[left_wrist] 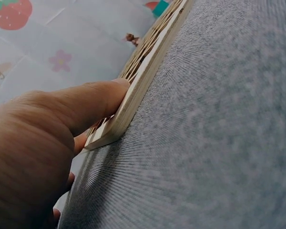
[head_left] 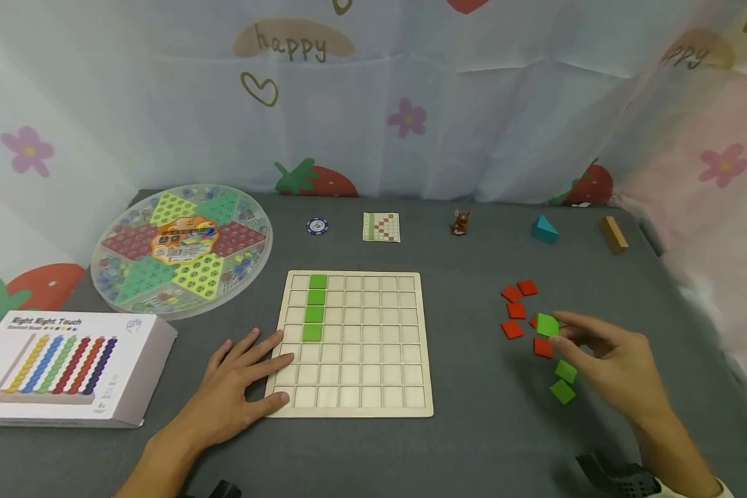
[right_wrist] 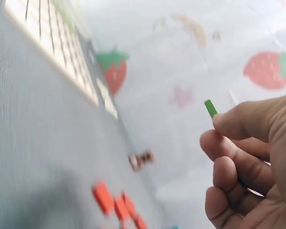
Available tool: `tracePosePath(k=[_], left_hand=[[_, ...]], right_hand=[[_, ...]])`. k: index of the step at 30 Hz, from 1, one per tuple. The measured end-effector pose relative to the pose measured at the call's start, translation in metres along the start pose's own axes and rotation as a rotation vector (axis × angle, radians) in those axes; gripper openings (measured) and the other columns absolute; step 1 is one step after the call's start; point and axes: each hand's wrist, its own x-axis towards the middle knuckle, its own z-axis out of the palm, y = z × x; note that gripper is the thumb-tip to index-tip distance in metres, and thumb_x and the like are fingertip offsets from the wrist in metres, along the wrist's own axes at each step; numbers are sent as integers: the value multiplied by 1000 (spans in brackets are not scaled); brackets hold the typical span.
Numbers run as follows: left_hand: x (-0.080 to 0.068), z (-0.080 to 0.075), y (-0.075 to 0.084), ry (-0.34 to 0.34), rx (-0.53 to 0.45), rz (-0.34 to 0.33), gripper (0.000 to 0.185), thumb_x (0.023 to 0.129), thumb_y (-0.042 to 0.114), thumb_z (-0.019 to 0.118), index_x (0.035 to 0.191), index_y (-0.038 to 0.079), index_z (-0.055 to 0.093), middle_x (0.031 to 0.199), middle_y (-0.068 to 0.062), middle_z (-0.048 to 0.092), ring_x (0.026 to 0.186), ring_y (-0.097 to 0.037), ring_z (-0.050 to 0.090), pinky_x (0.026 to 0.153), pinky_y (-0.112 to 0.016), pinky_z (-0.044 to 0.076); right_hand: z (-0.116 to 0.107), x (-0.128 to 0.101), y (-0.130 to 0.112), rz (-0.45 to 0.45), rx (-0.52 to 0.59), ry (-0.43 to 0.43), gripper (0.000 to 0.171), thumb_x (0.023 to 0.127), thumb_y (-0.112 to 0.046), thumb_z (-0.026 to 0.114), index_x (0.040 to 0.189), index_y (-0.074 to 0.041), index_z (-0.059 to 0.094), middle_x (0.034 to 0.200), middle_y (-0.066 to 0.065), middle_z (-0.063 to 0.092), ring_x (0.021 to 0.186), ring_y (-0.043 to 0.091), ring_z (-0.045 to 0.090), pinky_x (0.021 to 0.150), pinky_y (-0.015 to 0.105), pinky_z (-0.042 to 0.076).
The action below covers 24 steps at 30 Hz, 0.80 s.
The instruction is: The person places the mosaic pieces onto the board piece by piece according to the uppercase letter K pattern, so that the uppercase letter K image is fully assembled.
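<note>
A wooden grid board [head_left: 361, 374] lies in the middle of the table, with a column of green tiles [head_left: 314, 314] in its second column from the left, upper rows. My left hand [head_left: 233, 384] rests at the board's lower left edge, fingers spread, thumb on the rim in the left wrist view. Between thumb and fingertips my right hand [head_left: 613, 360] pinches a green square tile [head_left: 547, 325], held above the table. Beneath and beside it lie several red tiles [head_left: 516, 310], one partly hidden. Two loose green tiles [head_left: 562, 392] lie nearer the front.
A round Chinese checkers set [head_left: 249, 277] and a white box [head_left: 131, 332] stand at the left. Along the back are a poker chip [head_left: 317, 226], a patterned card [head_left: 382, 227], a small brown animal figurine [head_left: 460, 223], a blue triangular block [head_left: 544, 229] and a wooden block [head_left: 613, 235].
</note>
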Motion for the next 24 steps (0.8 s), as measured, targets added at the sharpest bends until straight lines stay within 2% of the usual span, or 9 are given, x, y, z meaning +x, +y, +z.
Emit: tracePosePath(k=[5,8,13,19,24], left_hand=[[-2,0,0,15,5,3,56,88,44,69,136,19,59,152,-3,37,140,-37,22,105,-61,9],[-3,1,0,22,8,7,56,87,44,70,136,19,60,152,-3,37,140,-37,23,105,-61,10],[-3,2,-1,28,11,15,55,87,44,70,136,19,60,151,-3,37,140,-36,23,105,-61,10],[0,2,-2,10,10,8,56,87,45,69,137,20,59,152,-3,36,141,-36,22,105,-61,9],[-1,3,-3,19,13,14,56,87,45,69,137,20,59,152,-3,36,141,-35,22,105,-61,9]], right_hand=[[25,13,-18,-93,109,-20,38,77,19,70,113,7,68,83,10,67,68,11,62,54,18,46],[39,20,-30,-143,158,-43,39,77,19,70,114,7,68,82,11,66,69,12,61,56,18,48],[62,27,-47,-136,232,-58,37,77,19,70,112,7,68,83,10,66,74,13,61,61,19,49],[86,32,-58,-168,305,-81,36,77,19,70,111,8,68,83,11,67,74,16,61,68,24,51],[106,33,-63,-166,298,-110,32,79,12,72,110,6,69,84,6,67,74,16,61,67,26,51]])
